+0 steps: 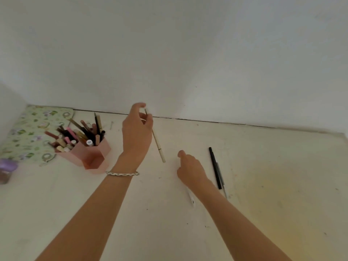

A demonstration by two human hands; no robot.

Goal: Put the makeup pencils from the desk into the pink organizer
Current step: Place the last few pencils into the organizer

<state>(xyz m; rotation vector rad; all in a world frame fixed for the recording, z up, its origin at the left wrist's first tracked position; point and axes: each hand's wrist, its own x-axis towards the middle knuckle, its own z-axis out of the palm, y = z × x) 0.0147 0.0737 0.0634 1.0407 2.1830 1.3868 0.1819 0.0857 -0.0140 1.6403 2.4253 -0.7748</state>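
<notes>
Far left of the left grip: purple jar [7,169] at the edge, floral mat [28,132] against the wall. Nearer, just left of that grip: pink organizer [90,153] on the surface [263,204], crammed with pencils [79,134] leaning every way. Left hand [136,132] raised, bracelet [122,173] at the wrist, grip pinching a cream pencil [158,143] near its top, lower end slanting down to the right. Right hand [190,169] low over the surface, grip loosely curled, holding nothing visible. Beneath that wrist: white pencil [191,197], partly hidden. Just right of the right grip: black pencil [215,167] flat on the surface, grey pencil [222,178] touching alongside.
</notes>
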